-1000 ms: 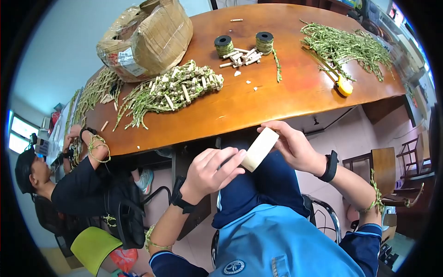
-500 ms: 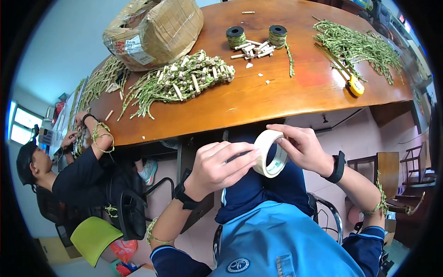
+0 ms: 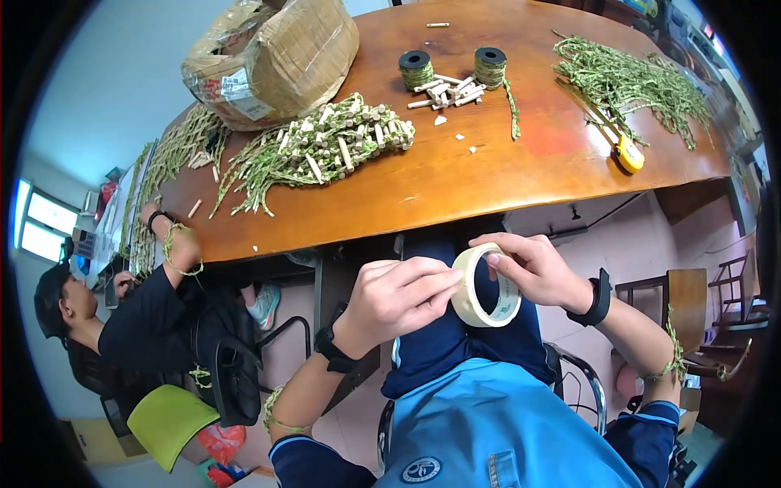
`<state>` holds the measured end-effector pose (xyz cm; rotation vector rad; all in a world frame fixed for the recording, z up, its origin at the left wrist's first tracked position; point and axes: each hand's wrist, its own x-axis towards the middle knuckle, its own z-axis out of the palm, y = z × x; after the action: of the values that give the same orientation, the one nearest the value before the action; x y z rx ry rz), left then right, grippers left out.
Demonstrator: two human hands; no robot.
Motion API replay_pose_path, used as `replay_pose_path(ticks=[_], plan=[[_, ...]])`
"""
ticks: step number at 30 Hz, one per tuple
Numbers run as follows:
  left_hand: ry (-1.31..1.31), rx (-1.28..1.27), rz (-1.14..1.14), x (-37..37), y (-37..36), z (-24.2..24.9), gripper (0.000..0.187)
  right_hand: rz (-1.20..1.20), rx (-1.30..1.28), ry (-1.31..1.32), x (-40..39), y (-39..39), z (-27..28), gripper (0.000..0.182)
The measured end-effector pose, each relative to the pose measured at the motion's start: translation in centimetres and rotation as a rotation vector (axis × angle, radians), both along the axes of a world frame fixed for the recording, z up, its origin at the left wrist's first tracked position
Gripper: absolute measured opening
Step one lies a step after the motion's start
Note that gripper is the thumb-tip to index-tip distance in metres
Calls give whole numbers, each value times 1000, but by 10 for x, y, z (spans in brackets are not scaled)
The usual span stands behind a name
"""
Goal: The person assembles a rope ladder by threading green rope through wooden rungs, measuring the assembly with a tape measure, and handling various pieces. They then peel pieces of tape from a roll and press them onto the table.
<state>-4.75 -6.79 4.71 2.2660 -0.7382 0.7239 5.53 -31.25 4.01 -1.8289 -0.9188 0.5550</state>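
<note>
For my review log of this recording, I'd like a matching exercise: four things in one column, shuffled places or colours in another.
1. Masking tape roll
2. Tape measure
3. Cardboard box
4. Loose wooden sticks

A. Beside two cord-wound spools
B. Between left hand and right hand
C. Brown, on the table's left side
D. Yellow, near the table's front edge

Pairs: 1-B, 2-D, 3-C, 4-A

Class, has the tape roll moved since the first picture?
Yes. Judged against the near edge of the table, the tape roll sits slightly farther down the view, and has turned to show its open centre.
</note>
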Motion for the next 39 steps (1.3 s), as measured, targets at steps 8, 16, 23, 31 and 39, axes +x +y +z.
replay_pose_path(ticks=[8, 16, 23, 31, 39], plan=[[157, -191, -55, 12, -20, 1, 36, 89, 113, 343, 6, -6, -27, 35], [422, -337, -233, 11, -39, 1, 43, 294, 42, 688, 25, -19, -27, 39], [305, -246, -40, 16, -33, -8, 32, 193, 148, 876, 36, -28, -10, 62], [280, -232, -39, 17, -31, -28, 32, 144, 93, -25, 9, -15, -6, 37], [403, -337, -107, 8, -34, -27, 32, 164, -10, -192, 3, -14, -8, 38]])
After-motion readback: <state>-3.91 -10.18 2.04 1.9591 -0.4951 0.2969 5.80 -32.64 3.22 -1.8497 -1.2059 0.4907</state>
